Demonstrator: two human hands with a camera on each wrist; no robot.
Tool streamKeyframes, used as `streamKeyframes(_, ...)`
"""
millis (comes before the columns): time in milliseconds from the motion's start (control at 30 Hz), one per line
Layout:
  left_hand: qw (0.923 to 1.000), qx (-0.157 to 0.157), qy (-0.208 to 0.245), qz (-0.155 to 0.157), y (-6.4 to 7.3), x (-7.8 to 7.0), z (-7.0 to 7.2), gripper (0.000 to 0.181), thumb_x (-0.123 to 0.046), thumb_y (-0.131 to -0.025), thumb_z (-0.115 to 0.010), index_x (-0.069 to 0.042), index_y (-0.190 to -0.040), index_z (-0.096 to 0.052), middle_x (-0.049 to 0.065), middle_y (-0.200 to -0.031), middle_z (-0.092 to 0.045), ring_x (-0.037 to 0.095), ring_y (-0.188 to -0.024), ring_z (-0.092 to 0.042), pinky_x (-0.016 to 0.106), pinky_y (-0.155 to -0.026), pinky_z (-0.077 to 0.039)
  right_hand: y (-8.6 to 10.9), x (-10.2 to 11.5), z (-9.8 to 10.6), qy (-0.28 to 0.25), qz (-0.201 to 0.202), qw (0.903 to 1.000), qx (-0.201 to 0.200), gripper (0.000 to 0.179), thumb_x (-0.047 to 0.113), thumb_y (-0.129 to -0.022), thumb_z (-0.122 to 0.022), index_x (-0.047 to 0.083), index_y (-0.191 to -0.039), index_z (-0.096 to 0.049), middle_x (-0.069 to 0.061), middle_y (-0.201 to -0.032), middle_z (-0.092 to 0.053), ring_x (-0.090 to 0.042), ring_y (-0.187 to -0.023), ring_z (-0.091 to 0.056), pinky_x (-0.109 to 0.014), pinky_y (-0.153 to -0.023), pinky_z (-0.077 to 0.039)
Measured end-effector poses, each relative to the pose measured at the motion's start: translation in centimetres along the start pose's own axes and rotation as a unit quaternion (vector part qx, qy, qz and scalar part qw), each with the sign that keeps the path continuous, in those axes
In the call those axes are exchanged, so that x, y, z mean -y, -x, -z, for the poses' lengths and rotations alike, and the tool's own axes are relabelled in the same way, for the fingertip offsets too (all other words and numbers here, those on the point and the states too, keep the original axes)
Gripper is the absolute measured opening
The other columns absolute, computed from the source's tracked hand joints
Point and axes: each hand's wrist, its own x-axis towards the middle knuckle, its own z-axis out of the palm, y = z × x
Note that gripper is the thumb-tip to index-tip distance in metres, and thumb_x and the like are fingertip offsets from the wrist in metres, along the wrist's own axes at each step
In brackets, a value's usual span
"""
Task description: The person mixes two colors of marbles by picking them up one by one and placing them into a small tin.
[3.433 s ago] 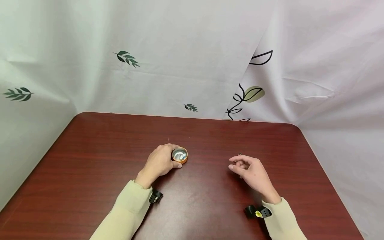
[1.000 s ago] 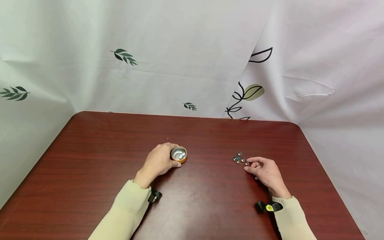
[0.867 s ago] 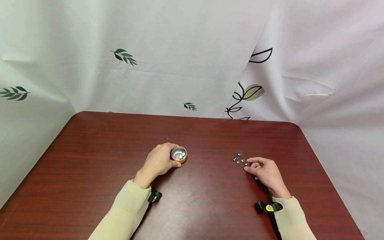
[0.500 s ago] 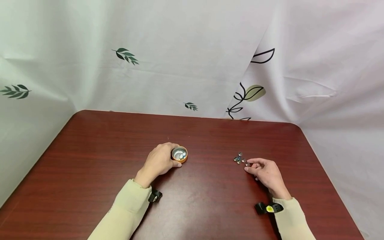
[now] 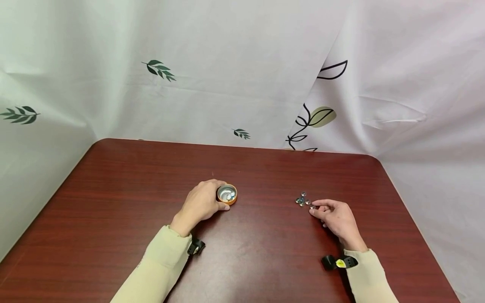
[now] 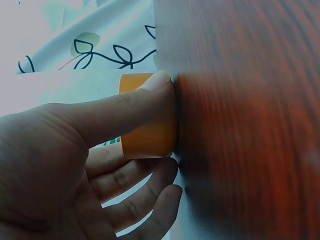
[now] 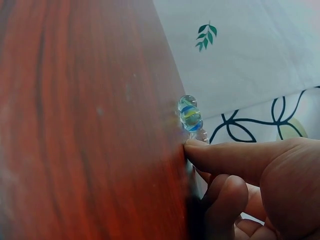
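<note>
In the head view my left hand [image 5: 200,206] grips a small round orange tin [image 6: 150,122] with a silvery inside, standing on the table. Thumb and fingers lie around its side. Something shiny sits inside the tin, too small to make out clearly. My right hand [image 5: 337,219] has thumb and index finger at a clear glass marble [image 5: 312,206], pinching it on the table. Just left of it lie several more glass marbles [image 5: 301,200] in a loose cluster. In the right wrist view some marbles [image 7: 190,116] show blue and yellow swirls, and the thumb hides the pinched one.
The dark red wooden table [image 5: 242,261] has rounded far corners. A white cloth [image 5: 227,75] with leaf prints hangs behind it and along both sides. A black wrist camera sits on each wrist.
Earlier my right hand was over the marbles, covering them; it moved right to the rightmost marble, and its thumb has since edged closer. My left hand keeps hold of the tin.
</note>
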Motion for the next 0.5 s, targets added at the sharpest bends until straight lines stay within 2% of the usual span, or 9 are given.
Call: streamKeyframes(500, 1.0000, 0.003, -0.002, 0.002, -0.08, -0.01, 0.13, 0.063, -0.026, -0.071, -0.093, -0.011, -0.126, -0.069, 0.005, -0.124, -0.068, 0.028, -0.111, -0.064, 0.047, -0.089, -0.051, 0.30, 0.16, 0.14, -0.002, 0.004, 1.0000, 0.003, 0.029, 0.012, -0.085, -0.080, -0.003, -0.109, -0.073, 0.000, -0.072, -0.061, -0.009, -0.056, -0.054, -0.025, -0.052, -0.051)
